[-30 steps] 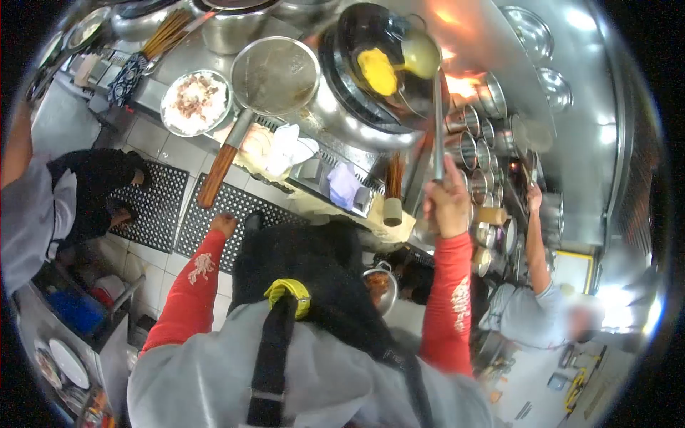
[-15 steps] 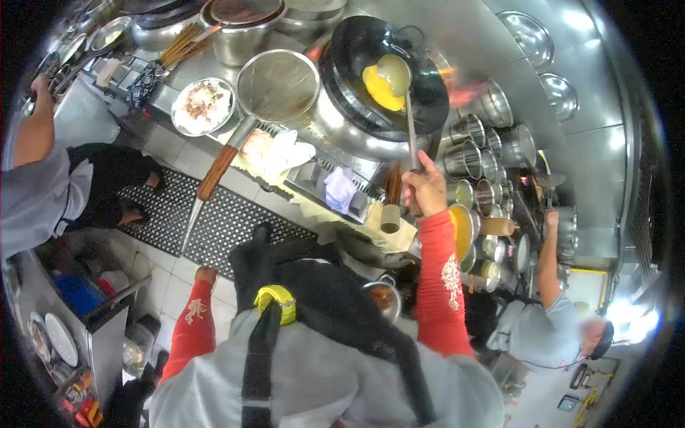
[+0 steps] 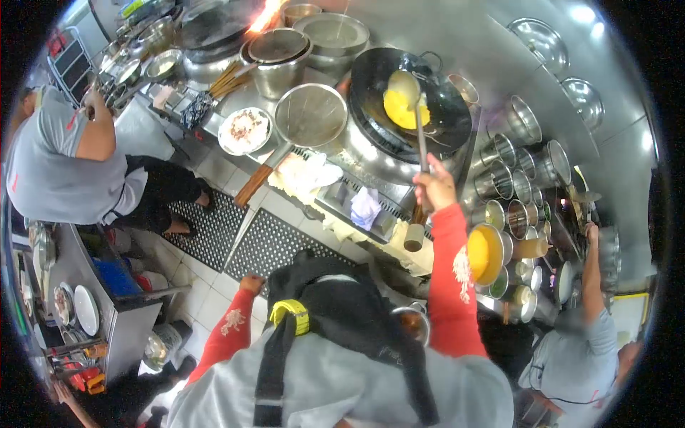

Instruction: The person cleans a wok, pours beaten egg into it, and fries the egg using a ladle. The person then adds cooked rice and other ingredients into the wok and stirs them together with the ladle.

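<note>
My right hand (image 3: 437,188) is closed around the handle of a long metal ladle (image 3: 422,146). The ladle's bowl rests against bright yellow egg (image 3: 408,114) inside a black wok (image 3: 367,75). On the near side of the burner, a short brown-handled tool (image 3: 414,235) lies just below that hand. Hanging low by my side over the floor mat, my left hand (image 3: 251,284) appears to hold nothing, but its fingers are too small to make out. A wire strainer (image 3: 312,114) with a wooden handle sits left of the wok, beside a bowl of white food with brown bits (image 3: 245,131).
Yellow liquid fills a metal bowl (image 3: 486,255) near my right forearm, among several metal containers (image 3: 494,178). Cloths (image 3: 365,207) lie along the stove front. One co-worker (image 3: 75,167) stands left, another (image 3: 581,357) right. Flame (image 3: 267,16) rises at the far-left burner.
The view has shifted, so the stove sits lower and further right. The egg now shows right of and below the ladle's bowl rather than left. Flames beside the wok are gone; one shows far left.
</note>
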`<state>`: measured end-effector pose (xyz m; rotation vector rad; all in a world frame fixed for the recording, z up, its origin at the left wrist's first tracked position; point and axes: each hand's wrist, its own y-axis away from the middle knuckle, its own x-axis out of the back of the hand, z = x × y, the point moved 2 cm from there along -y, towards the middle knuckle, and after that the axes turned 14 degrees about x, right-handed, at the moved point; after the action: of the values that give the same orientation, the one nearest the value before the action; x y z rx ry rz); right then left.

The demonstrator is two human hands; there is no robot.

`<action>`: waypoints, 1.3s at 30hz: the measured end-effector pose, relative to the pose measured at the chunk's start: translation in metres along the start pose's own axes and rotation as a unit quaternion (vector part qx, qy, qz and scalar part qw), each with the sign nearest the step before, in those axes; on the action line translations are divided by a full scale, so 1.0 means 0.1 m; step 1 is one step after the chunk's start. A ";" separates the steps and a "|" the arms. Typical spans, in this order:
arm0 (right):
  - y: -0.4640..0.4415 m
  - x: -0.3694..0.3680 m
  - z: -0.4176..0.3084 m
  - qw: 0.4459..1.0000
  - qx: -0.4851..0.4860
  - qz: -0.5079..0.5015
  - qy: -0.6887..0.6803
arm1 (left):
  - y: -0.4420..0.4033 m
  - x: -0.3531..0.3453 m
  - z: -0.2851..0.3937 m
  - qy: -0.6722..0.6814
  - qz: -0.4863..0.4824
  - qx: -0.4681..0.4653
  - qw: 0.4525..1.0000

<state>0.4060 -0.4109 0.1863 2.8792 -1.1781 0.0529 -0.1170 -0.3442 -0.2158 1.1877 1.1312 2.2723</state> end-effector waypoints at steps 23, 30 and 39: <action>0.30 0.67 -0.12 0.995 -0.009 -0.020 0.099 | -0.51 -0.07 0.30 -0.150 -0.011 -0.182 0.972; 0.26 0.54 0.34 0.961 0.146 -0.031 0.234 | -0.27 0.03 0.66 -0.229 0.050 -0.261 0.936; 0.73 0.62 -0.17 0.992 -0.006 0.093 -0.086 | 0.63 0.04 0.44 -0.106 0.048 -0.171 0.978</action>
<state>0.3986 -0.5059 0.2075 2.8015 -1.4682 -0.2017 -0.0806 -0.3596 -0.1496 1.3218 0.5871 2.2269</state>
